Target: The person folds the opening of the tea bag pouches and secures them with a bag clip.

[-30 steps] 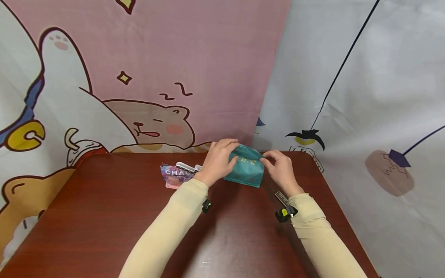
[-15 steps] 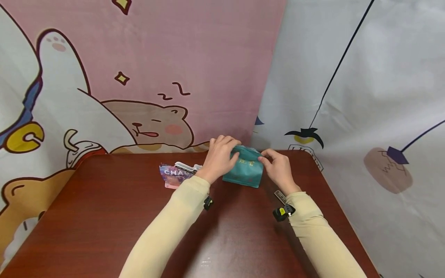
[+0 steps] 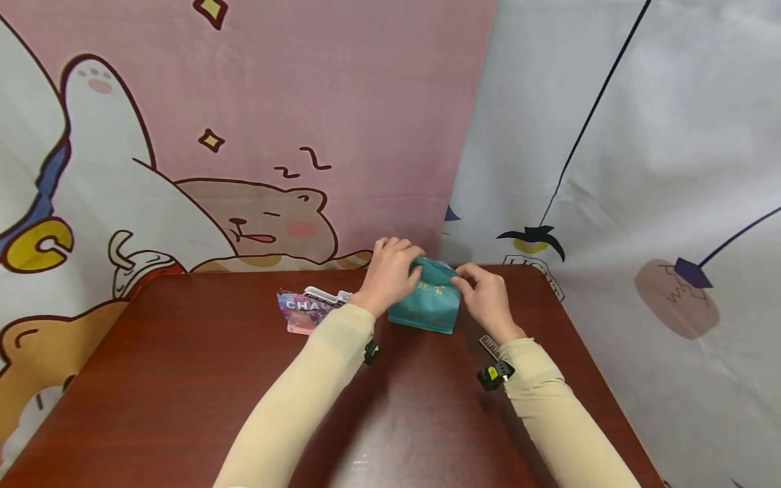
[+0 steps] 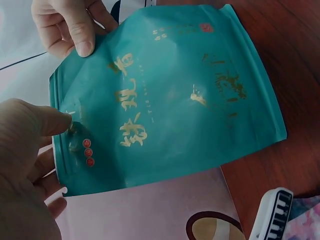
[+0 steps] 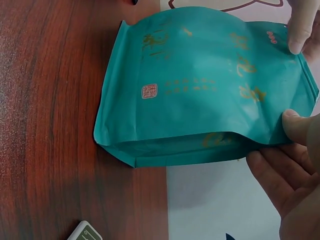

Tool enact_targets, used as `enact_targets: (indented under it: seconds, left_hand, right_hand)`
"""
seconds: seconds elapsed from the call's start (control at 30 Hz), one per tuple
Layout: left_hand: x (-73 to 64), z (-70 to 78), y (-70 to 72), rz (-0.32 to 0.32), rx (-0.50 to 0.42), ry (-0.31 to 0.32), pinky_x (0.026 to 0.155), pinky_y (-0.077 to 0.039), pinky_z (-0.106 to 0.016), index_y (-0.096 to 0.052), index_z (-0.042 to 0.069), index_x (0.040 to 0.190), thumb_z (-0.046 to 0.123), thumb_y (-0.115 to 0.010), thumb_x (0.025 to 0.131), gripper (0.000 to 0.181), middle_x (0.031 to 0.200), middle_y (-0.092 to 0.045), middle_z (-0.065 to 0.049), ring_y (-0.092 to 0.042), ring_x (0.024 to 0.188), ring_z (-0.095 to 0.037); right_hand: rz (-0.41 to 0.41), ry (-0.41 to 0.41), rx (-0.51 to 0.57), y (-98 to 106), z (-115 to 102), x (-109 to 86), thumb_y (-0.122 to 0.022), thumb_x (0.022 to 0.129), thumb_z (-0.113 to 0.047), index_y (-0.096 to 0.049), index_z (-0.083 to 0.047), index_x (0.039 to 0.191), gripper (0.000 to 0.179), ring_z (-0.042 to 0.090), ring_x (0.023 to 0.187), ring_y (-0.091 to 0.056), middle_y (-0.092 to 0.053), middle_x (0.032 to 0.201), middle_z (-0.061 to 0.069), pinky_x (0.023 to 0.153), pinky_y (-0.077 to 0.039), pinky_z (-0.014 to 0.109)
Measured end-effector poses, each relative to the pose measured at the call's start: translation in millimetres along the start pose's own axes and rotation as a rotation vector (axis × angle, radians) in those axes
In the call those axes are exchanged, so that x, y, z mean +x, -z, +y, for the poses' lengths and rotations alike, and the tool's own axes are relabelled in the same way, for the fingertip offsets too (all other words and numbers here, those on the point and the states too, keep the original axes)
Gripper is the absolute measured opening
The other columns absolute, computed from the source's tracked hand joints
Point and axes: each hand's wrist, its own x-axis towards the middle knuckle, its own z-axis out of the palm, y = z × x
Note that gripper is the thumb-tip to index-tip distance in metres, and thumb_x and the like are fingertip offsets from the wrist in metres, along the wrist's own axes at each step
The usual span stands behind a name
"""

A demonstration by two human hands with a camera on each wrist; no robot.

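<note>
At the far side of the surface (image 3: pixel 183 379), right of middle, a green bag (image 3: pixel 425 308) is held top end up; cannot tell whether its base bears weight. Left hand (image 3: pixel 390 273) pinches the top edge at left, thumb in front; right hand (image 3: pixel 488 298) pinches near the top right corner, fingers partly behind. Judgement: light, soft, slightly slick film, creases readily; best held by both top corners. Purple packet (image 3: pixel 299 316) to the left.
</note>
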Motion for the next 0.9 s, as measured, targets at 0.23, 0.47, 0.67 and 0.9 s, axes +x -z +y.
enact_targets:
  seconds: [0.23, 0.47, 0.67, 0.9]
  left_hand:
    - [4.3, 2.8, -7.1, -0.039, -0.058, -0.015, 0.102, -0.047, -0.040, -0.074, 0.007, 0.122, 0.018, -0.069, 0.100, 0.025, 0.114, -0.071, -0.007, -0.063, 0.107, -0.025]
    - [4.2, 3.7, -13.2, -0.018, -0.044, 0.000, 0.093, -0.048, -0.038, -0.074, 0.010, 0.123, 0.020, -0.070, 0.100, 0.025, 0.111, -0.072, -0.005, -0.065, 0.104, -0.024]
    - [3.0, 3.8, -15.9, 0.011, -0.046, -0.009, 0.088, -0.048, -0.037, -0.076, 0.011, 0.120, 0.020, -0.071, 0.099, 0.023, 0.108, -0.073, -0.004, -0.067, 0.100, -0.023]
    - [2.0, 3.0, -18.2, 0.058, -0.076, -0.012, 0.085, -0.048, -0.036, -0.078, 0.013, 0.117, 0.017, -0.073, 0.098, 0.020, 0.104, -0.074, -0.003, -0.067, 0.096, -0.022]
  right_hand:
    - [-0.005, 0.020, 0.002, -2, 3, 1.3, -0.076, 0.093, -0.005, -0.075, -0.002, 0.104, 0.011, 0.026, 0.071, -0.064, -0.076, 0.092, 0.015, 0.063, -0.049, 0.037]
    - [0.001, 0.033, 0.000, -2, 3, 3.2, -0.076, 0.092, -0.004, -0.076, -0.001, 0.105, 0.013, 0.030, 0.077, -0.069, -0.077, 0.095, 0.017, 0.067, -0.053, 0.042]
    - [0.013, 0.013, -0.003, -3, 4, 4.3, -0.078, 0.091, -0.004, -0.077, 0.000, 0.105, 0.015, 0.032, 0.080, -0.072, -0.077, 0.097, 0.019, 0.070, -0.056, 0.047]
    - [0.008, 0.003, -0.010, -3, 4, 4.5, -0.078, 0.091, -0.006, -0.078, -0.001, 0.105, 0.015, 0.029, 0.073, -0.069, -0.077, 0.095, 0.017, 0.066, -0.052, 0.043]
